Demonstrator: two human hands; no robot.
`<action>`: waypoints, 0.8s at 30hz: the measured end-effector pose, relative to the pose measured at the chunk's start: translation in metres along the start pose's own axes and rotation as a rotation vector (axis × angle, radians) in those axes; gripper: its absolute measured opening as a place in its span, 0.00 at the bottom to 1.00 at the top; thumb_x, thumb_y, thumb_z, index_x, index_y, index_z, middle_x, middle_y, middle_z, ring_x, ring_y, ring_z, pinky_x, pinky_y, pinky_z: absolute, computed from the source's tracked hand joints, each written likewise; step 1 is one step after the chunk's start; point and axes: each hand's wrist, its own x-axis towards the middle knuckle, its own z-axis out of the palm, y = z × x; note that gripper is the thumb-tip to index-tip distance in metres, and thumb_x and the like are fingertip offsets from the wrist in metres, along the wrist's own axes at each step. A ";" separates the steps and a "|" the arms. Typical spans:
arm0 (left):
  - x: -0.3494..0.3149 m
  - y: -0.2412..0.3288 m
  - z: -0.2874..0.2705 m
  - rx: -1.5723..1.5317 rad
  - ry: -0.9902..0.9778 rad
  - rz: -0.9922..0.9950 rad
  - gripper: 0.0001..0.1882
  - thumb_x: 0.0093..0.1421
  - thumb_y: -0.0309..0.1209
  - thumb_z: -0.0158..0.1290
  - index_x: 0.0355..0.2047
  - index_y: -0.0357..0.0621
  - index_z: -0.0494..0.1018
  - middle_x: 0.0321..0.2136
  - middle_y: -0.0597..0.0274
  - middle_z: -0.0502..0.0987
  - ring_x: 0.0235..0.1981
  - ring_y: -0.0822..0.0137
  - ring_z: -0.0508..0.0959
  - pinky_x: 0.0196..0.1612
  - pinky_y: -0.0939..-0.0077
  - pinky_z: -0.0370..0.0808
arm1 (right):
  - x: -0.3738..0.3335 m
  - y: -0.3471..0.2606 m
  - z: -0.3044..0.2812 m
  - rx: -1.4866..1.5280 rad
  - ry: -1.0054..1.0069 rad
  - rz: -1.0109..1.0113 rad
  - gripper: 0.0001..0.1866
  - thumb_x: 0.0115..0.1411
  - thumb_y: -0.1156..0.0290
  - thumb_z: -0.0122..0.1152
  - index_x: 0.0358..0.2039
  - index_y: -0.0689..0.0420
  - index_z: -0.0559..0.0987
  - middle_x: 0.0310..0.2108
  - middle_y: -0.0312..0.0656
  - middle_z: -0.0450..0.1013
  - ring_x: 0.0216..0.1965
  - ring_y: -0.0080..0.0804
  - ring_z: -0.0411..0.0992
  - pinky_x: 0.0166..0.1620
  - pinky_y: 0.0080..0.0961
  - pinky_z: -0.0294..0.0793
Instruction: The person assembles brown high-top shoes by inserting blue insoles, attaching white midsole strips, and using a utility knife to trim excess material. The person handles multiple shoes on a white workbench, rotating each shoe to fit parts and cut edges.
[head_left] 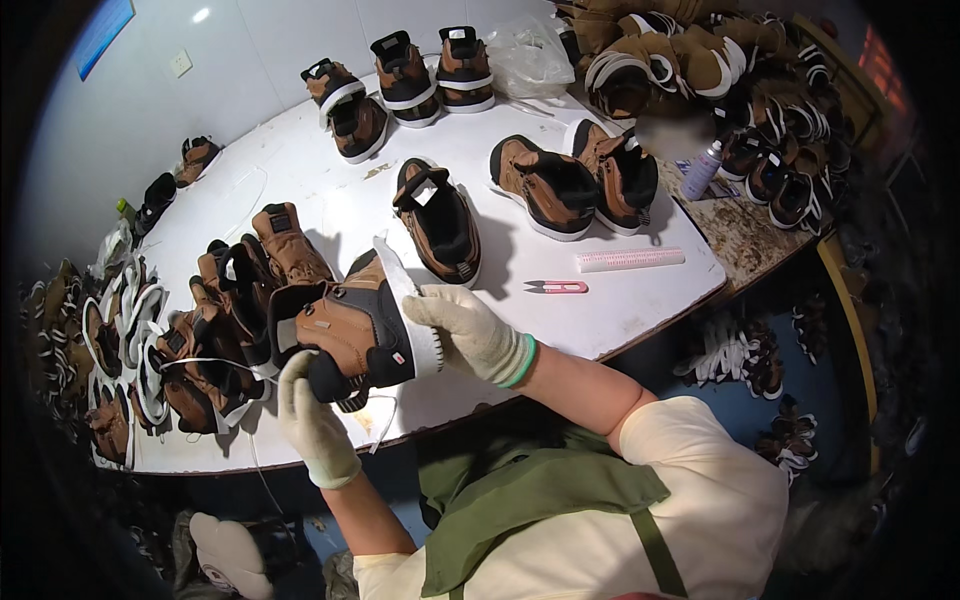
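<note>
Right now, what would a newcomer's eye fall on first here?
Probably the brown-and-black shoe, held sole to the right between the gloved left hand and gloved right hand. Next, the red-handled snips, lying right of the hands on the white table. Then the heap of brown shoe pieces at the upper right.

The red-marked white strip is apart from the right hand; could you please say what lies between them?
Pink snips lie between the strip and the right hand, as the head view shows.
</note>
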 end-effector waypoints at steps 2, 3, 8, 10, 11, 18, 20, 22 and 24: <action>-0.003 -0.003 -0.005 0.015 -0.063 -0.020 0.18 0.68 0.33 0.43 0.49 0.27 0.69 0.45 0.55 0.74 0.48 0.70 0.73 0.55 0.76 0.66 | -0.003 -0.004 0.000 0.033 -0.011 -0.023 0.14 0.66 0.62 0.52 0.36 0.62 0.77 0.29 0.34 0.75 0.29 0.18 0.74 0.32 0.18 0.76; -0.004 -0.003 -0.008 0.030 -0.089 -0.042 0.19 0.68 0.34 0.44 0.49 0.27 0.69 0.45 0.55 0.73 0.49 0.69 0.72 0.55 0.76 0.66 | 0.000 -0.003 -0.007 0.032 -0.055 -0.039 0.15 0.66 0.62 0.54 0.37 0.63 0.77 0.30 0.35 0.75 0.29 0.19 0.75 0.32 0.18 0.77; -0.009 0.021 -0.005 -0.021 -0.282 0.005 0.22 0.54 0.24 0.47 0.50 0.26 0.69 0.51 0.50 0.70 0.53 0.60 0.70 0.60 0.66 0.61 | 0.001 -0.008 -0.017 0.179 -0.072 -0.072 0.14 0.65 0.64 0.55 0.41 0.64 0.75 0.32 0.37 0.75 0.29 0.21 0.76 0.33 0.19 0.78; -0.006 0.037 0.008 0.249 -0.405 0.159 0.30 0.43 0.13 0.48 0.51 0.30 0.69 0.51 0.51 0.70 0.53 0.58 0.69 0.59 0.66 0.61 | 0.001 -0.011 -0.023 0.268 -0.092 -0.083 0.15 0.64 0.66 0.55 0.44 0.65 0.73 0.34 0.40 0.76 0.30 0.23 0.77 0.35 0.20 0.80; -0.006 0.038 0.010 0.322 -0.392 0.191 0.30 0.43 0.12 0.49 0.52 0.32 0.70 0.50 0.52 0.70 0.52 0.57 0.70 0.58 0.67 0.63 | -0.003 -0.018 -0.018 0.324 -0.099 -0.056 0.15 0.64 0.67 0.55 0.44 0.66 0.73 0.34 0.41 0.76 0.29 0.24 0.77 0.32 0.20 0.81; -0.002 0.067 0.027 0.813 -0.386 0.793 0.23 0.48 0.16 0.54 0.46 0.39 0.73 0.38 0.52 0.74 0.40 0.49 0.73 0.47 0.54 0.71 | -0.009 -0.021 -0.023 0.186 -0.270 -0.153 0.23 0.64 0.55 0.56 0.45 0.66 0.74 0.35 0.33 0.73 0.36 0.17 0.71 0.40 0.16 0.72; 0.004 0.078 0.026 0.924 -0.468 0.879 0.25 0.48 0.12 0.49 0.50 0.33 0.70 0.42 0.47 0.73 0.45 0.47 0.72 0.49 0.57 0.69 | -0.007 -0.028 -0.036 -0.157 -0.345 -0.463 0.24 0.66 0.53 0.54 0.46 0.65 0.74 0.31 0.28 0.67 0.33 0.14 0.63 0.36 0.15 0.65; 0.009 0.083 0.036 0.981 -0.512 0.925 0.24 0.48 0.14 0.50 0.49 0.34 0.71 0.41 0.47 0.72 0.44 0.46 0.72 0.48 0.55 0.68 | -0.037 -0.050 -0.039 -0.370 -0.194 -0.438 0.22 0.68 0.54 0.51 0.44 0.64 0.75 0.30 0.27 0.63 0.33 0.14 0.59 0.37 0.15 0.62; 0.011 0.087 0.056 0.966 -0.528 1.050 0.23 0.47 0.16 0.51 0.47 0.34 0.71 0.40 0.48 0.72 0.42 0.45 0.71 0.47 0.51 0.67 | -0.073 -0.067 -0.042 -0.475 -0.074 -0.382 0.17 0.69 0.58 0.49 0.41 0.61 0.76 0.33 0.27 0.67 0.37 0.14 0.63 0.42 0.15 0.65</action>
